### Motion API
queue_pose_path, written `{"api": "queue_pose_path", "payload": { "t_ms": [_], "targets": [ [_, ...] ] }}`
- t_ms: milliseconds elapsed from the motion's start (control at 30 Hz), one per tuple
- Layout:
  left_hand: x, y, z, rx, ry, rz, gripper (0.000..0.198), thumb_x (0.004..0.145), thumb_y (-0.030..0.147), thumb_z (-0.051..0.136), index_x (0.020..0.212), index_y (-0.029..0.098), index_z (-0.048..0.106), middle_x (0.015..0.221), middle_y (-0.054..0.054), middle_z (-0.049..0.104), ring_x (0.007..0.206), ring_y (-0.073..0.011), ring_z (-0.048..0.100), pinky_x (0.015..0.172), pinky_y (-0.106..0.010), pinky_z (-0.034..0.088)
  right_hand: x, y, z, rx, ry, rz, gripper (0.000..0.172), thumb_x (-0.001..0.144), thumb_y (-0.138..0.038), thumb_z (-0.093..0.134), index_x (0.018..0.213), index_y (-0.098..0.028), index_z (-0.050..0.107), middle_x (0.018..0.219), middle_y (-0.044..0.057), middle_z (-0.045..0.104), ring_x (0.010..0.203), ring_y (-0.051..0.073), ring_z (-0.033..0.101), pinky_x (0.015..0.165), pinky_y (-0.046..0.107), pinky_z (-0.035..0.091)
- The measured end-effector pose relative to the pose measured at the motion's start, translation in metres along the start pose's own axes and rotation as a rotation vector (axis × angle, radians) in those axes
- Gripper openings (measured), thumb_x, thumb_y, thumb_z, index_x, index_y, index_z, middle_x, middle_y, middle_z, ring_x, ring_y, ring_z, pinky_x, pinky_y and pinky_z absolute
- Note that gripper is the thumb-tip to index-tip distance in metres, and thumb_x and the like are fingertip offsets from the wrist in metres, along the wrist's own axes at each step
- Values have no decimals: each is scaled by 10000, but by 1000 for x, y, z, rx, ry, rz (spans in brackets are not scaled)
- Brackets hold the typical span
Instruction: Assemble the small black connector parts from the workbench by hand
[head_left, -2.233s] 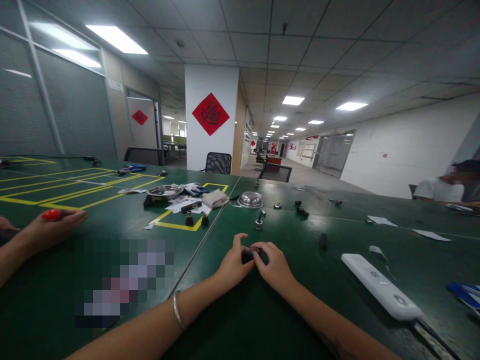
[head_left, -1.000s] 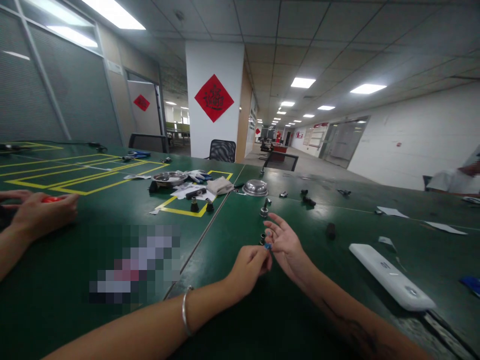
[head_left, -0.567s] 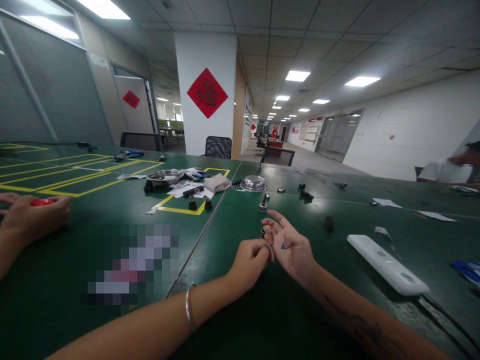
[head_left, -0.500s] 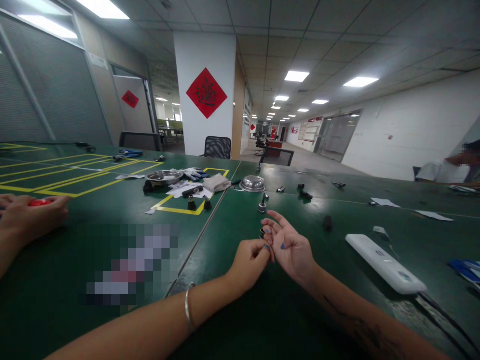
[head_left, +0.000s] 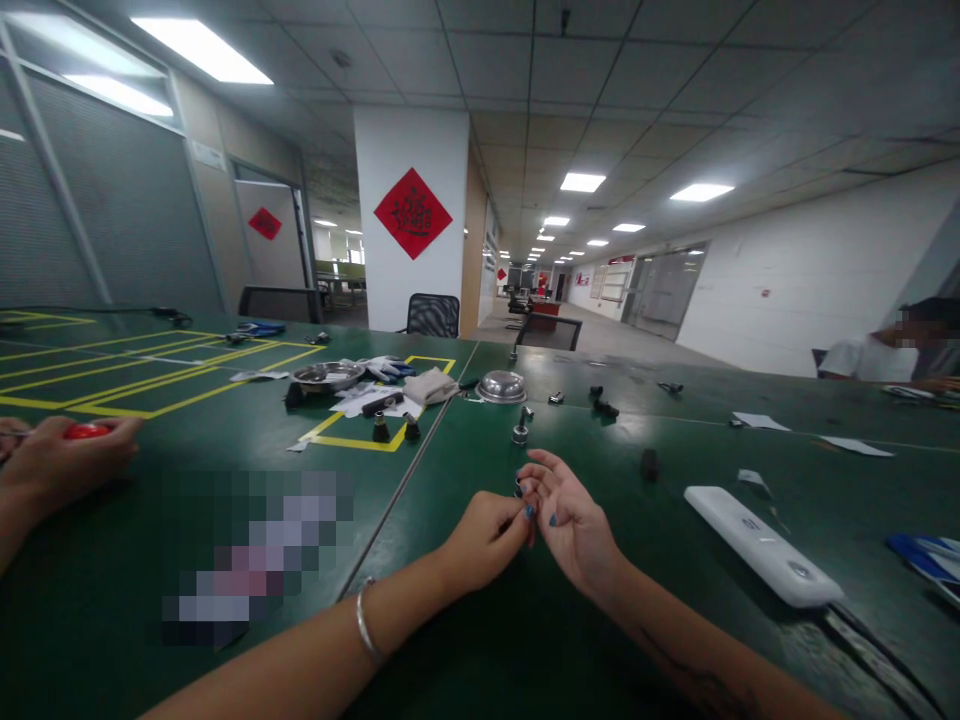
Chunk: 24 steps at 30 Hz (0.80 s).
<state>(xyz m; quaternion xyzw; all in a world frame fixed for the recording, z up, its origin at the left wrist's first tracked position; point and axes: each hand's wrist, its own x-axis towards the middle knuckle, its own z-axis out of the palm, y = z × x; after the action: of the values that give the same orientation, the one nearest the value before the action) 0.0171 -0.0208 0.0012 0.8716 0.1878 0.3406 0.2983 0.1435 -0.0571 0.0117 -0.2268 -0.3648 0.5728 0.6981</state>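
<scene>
My left hand [head_left: 487, 540], with a silver bangle on its wrist, is closed, its thumb and fingers pinched against the fingertips of my right hand. Palm turned up, my right hand [head_left: 576, 525] has its fingers curled in towards the left one. A small dark round part [head_left: 518, 487] with a shiny rim shows at the fingertips; most of it is hidden. Just beyond them a small metal fitting [head_left: 520, 432] with an upright stem stands on the green table [head_left: 465, 640].
On the right lies a white power bank-like device [head_left: 761, 545] with cables. Farther back are a shiny metal bowl [head_left: 502, 387], a metal dish [head_left: 327, 374], a cloth [head_left: 430, 386] and two dark cone-shaped parts [head_left: 381, 428]. Another person's hand [head_left: 75, 455] holds something red at left.
The view has tilted up slightly, so everything sits lower. My hands stay together; the small dark part is more covered by the fingers than before.
</scene>
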Motion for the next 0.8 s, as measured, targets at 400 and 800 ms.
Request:
{"api": "queue_pose_path", "payload": {
  "t_ms": [400,800],
  "targets": [
    [-2,-4,2,-24,-23,-46,380,887,270,286,554,163,434,474,35,452,452,-89,439,521,-194,329,-1,6,-2,-108,-38,-53,524,417,-35,433,885,-206,596,798,3,551,734,133,489,626,219,408],
    [-2,-13,6,-198,11,-190,440,870,396,283,512,176,411,442,40,413,429,-94,398,488,-207,314,-2,16,-9,-223,-38,-135,427,502,-62,507,893,-212,590,839,8,557,774,149,507,684,254,418]
  ]
}}
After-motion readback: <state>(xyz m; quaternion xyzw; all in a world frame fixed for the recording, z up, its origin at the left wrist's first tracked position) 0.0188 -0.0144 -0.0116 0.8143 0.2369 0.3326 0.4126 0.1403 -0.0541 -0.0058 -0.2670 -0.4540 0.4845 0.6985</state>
